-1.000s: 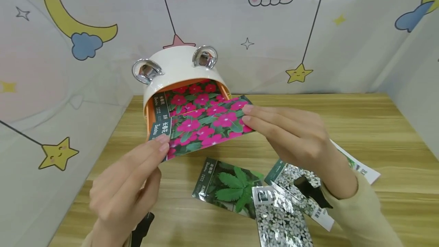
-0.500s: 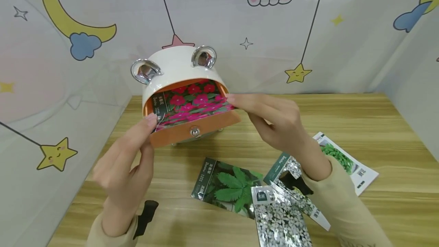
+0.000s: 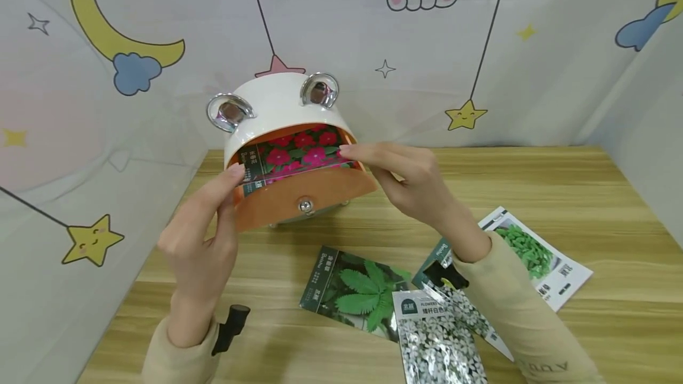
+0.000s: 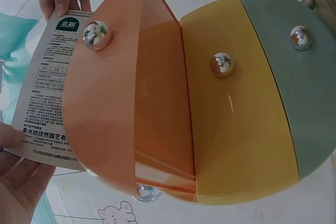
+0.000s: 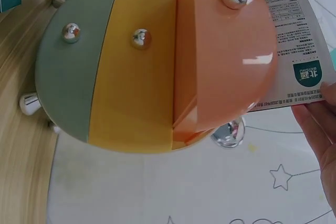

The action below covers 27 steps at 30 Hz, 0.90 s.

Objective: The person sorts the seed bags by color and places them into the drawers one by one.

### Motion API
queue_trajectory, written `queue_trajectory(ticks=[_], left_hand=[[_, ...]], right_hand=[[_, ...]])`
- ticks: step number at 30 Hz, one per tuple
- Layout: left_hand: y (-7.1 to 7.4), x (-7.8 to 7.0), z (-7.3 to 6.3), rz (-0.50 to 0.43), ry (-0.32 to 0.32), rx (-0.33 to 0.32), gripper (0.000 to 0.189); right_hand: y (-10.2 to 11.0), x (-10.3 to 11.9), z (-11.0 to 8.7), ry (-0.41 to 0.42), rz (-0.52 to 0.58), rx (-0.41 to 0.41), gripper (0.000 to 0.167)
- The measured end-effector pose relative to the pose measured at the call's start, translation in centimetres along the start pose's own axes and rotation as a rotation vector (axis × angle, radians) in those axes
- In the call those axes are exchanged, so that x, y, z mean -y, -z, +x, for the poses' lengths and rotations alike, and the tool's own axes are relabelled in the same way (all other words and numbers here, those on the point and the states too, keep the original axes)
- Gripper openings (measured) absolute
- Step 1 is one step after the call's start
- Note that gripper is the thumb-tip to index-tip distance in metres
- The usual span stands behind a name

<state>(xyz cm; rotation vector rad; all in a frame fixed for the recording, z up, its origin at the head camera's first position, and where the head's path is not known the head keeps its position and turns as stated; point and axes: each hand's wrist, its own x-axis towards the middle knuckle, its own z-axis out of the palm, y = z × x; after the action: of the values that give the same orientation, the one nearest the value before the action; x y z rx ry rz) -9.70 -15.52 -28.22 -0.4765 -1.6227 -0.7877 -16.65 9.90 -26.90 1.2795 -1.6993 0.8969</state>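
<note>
Head view: printed packet (image 4: 47,90) over open orange drawer (image 3: 299,197), pinched at its left end by left hand (image 3: 200,239), at its right end by right hand (image 3: 408,173). Compared with one second earlier: carried farther, from slanting before the drawer, pink flowers showing, to nearly edge-on behind its front. Hidden: lower edge, behind that front; depth inside impossible to tell. Cut off at near edge: white-flower packet (image 3: 440,342). Partly masked by right sleeve (image 3: 512,307): white-bordered packet (image 3: 539,259). Counted: one pink-flower packet (image 3: 301,150) visible inside; one white cabinet (image 3: 283,96); two chrome ears (image 3: 229,112); three knobs (image 4: 222,65); four loose packets (image 3: 352,292), near right.
</note>
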Motion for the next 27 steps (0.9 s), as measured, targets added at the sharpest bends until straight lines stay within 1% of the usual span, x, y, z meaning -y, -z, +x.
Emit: queue_trajectory(ticks=[3, 6, 9, 13, 16, 19, 21, 24, 26, 27], left_hand=[[0.3, 0.6, -0.2, -0.022, 0.033, 0.069, 0.020], [0.6, 1.1, -0.3, -0.072, 0.093, 0.155, 0.022], [0.8, 1.6, -0.3, -0.145, 0.177, 0.246, 0.026], [0.9, 2.3, -0.6, -0.265, 0.325, 0.328, 0.027], [0.9, 2.8, -0.8, -0.380, 0.437, 0.344, 0.023], [1.0, 3.2, -1.0, -0.464, 0.539, 0.353, 0.020], [1.2, 3.4, -1.0, -0.490, 0.595, 0.365, 0.021], [1.3, 3.6, -0.9, -0.518, 0.663, 0.388, 0.023], [1.4, 3.7, -0.8, -0.543, 0.709, 0.398, 0.023], [1.4, 3.7, -0.8, -0.559, 0.726, 0.402, 0.024]], right_hand=[[-0.4, -0.5, -0.3, -0.007, -0.007, 0.006, 0.027], [-0.8, -1.1, -0.5, -0.019, -0.002, 0.012, 0.026], [-1.0, -1.5, -0.8, -0.047, 0.014, 0.031, 0.026], [-1.4, -2.0, -1.4, -0.112, 0.038, 0.074, 0.027], [-1.6, -2.3, -1.7, -0.162, 0.082, 0.100, 0.027], [-1.9, -2.7, -1.9, -0.195, 0.126, 0.112, 0.026], [-2.1, -2.9, -2.1, -0.210, 0.151, 0.117, 0.026], [-2.3, -3.2, -2.2, -0.241, 0.191, 0.125, 0.026], [-2.5, -3.3, -2.3, -0.285, 0.244, 0.133, 0.026], [-2.6, -3.3, -2.3, -0.320, 0.277, 0.139, 0.025]])
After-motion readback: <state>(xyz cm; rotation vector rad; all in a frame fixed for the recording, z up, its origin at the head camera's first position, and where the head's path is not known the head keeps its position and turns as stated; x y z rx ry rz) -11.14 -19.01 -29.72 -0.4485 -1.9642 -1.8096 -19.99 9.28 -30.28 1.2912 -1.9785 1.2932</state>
